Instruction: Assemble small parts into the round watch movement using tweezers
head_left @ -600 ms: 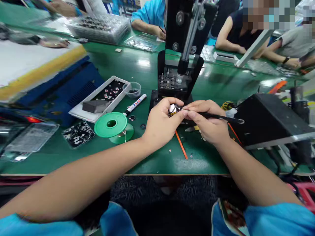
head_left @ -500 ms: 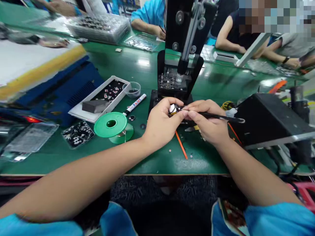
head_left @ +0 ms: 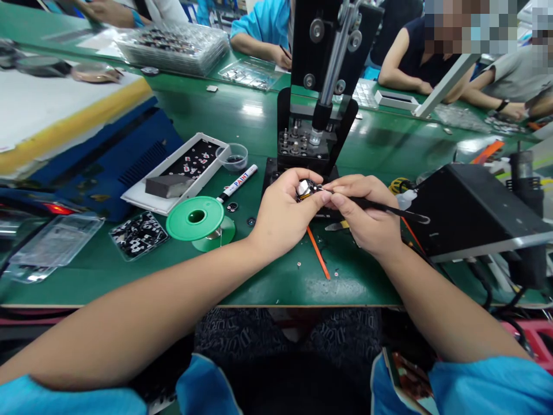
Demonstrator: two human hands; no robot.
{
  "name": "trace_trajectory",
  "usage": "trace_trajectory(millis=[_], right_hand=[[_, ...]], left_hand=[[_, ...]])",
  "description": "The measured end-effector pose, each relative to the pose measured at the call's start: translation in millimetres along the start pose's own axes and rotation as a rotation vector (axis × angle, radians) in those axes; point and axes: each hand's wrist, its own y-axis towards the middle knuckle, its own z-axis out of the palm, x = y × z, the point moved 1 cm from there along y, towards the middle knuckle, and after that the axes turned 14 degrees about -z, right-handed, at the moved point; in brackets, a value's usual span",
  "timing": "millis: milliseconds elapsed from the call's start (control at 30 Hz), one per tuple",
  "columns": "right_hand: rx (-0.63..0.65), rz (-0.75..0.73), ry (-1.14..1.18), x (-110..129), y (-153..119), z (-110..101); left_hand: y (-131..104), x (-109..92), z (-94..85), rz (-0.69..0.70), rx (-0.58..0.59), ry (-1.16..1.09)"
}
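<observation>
Between thumb and fingers, my left hand (head_left: 283,216) grips a small electronic assembly (head_left: 305,188) with a white block and a yellow strip; most of it is hidden by the fingers. My right hand (head_left: 370,216) is closed on dark tweezers (head_left: 395,210), their tip touching or very near the assembly and the left thumb. Both hands meet just in front of a black press fixture (head_left: 305,144) with metal pins. Beneath them an orange stick (head_left: 318,253) lies on the green table (head_left: 259,282).
Left of my hands are a green solder spool (head_left: 190,230), a paint marker (head_left: 237,183), a white tray (head_left: 201,187) of small parts and a clear box (head_left: 138,235). A black box-shaped device (head_left: 479,207) stands at right. Co-workers' arms (head_left: 263,49) are across the table.
Both hands stay in nearly the same place, still holding the assembly and tweezers. The tweezers' rear end has dipped slightly, and the view has shifted a little.
</observation>
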Motion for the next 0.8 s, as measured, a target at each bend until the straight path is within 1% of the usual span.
trace_trajectory(millis=[100, 267, 467, 633, 800], right_hand=[[-0.008, 0.053, 0.032, -1.0, -2.0, -1.0], [-0.007, 0.097, 0.065, -1.0, -2.6, -1.8], [0.008, 0.016, 0.017, 0.0, 1.5, 0.3], [0.015, -0.019, 0.011, -0.4, 2.8, 0.9], [0.048, -0.04, -0.089, 0.8, 4.1, -0.5]], left_hand=[[-0.3, 1.0, 0.3, 0.0, 0.0, 0.002], [-1.6, 1.8, 0.7, 0.013, 0.007, -0.006], [-0.4, -0.7, -0.2, -0.003, 0.049, -0.036], [0.8, 0.0, -0.2, -0.012, 0.054, -0.084], [2.1, 1.0, 0.3, -0.038, 0.041, -0.078]])
